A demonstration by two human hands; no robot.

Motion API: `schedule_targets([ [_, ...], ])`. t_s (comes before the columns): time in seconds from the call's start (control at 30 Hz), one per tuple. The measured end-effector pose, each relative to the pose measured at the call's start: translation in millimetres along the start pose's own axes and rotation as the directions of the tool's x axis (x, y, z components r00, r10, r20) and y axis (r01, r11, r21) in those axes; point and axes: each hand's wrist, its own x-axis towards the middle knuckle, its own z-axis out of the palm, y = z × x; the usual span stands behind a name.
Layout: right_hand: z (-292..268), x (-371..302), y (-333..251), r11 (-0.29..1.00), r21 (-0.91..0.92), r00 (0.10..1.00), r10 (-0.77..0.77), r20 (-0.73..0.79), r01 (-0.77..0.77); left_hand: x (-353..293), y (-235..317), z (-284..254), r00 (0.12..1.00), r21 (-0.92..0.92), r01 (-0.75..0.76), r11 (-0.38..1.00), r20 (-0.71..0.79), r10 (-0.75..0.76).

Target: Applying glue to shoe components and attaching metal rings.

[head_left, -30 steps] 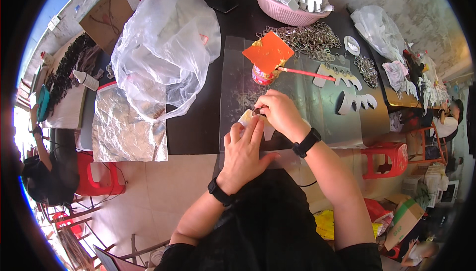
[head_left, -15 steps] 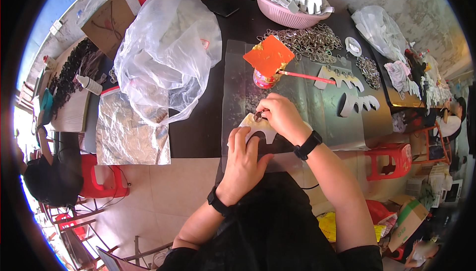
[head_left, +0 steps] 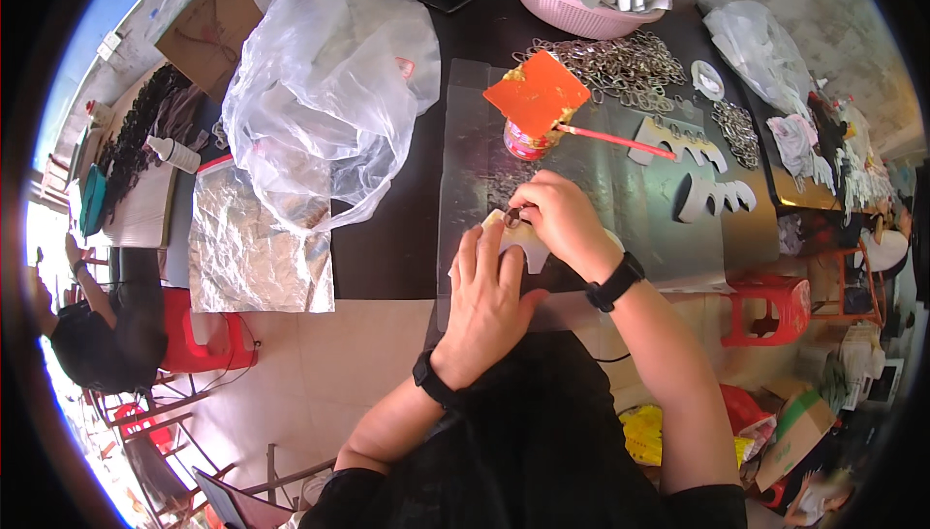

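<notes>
My left hand (head_left: 481,308) lies with its fingers stretched over a white piece with a scalloped edge (head_left: 531,250), pressing it to the table sheet, thumb spread apart. Pinched in the fingers of my right hand (head_left: 560,221) is a small dark metal ring (head_left: 511,218) at the piece's upper edge. My left hand covers part of the piece. Beyond my hands stands a small red tin (head_left: 523,144). An orange square (head_left: 538,96) smeared with yellowish paste sits over it, and a red stick (head_left: 620,140) reaches out to the right.
Two more scalloped pieces (head_left: 715,199) lie to the right. Behind them is a heap of metal rings (head_left: 620,69) and a pink basket (head_left: 581,17) of white pieces. A clear plastic bag (head_left: 329,93) and a silvery sheet (head_left: 262,248) lie left. Red stools (head_left: 770,311) flank the table.
The whole view has shifted slightly. My left hand's fingers now lie straighter and further over the white piece. My right hand keeps its pinch on the ring at the edge.
</notes>
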Motion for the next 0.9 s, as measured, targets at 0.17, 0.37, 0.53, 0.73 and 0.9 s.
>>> schedule_targets([
  [0.17, -5, -3, -9, 0.999, -0.008, 0.999, 0.045, 0.013, -0.045, -6, -2, -1, 0.997, -0.125, 0.048, 0.991, 0.062, -0.041],
  [0.37, -7, -6, -14, 0.993, 0.046, 0.993, 0.105, 0.052, -0.107, -2, -2, -6, 0.986, -0.096, 0.071, 0.993, 0.157, -0.055],
  [0.53, -9, -6, -16, 0.992, 0.078, 0.994, 0.099, 0.04, -0.101, 2, -1, -2, 0.973, -0.024, 0.081, 0.996, 0.22, -0.074],
  [0.73, -6, -5, -13, 0.995, 0.091, 0.999, 0.044, -0.02, -0.042, 2, -2, 2, 0.972, -0.008, 0.084, 0.996, 0.219, -0.08],
  [0.9, -8, -6, -14, 0.995, 0.076, 0.998, 0.07, 0.008, -0.071, 1, 0, 4, 0.975, 0.064, 0.055, 0.996, 0.211, -0.067],
])
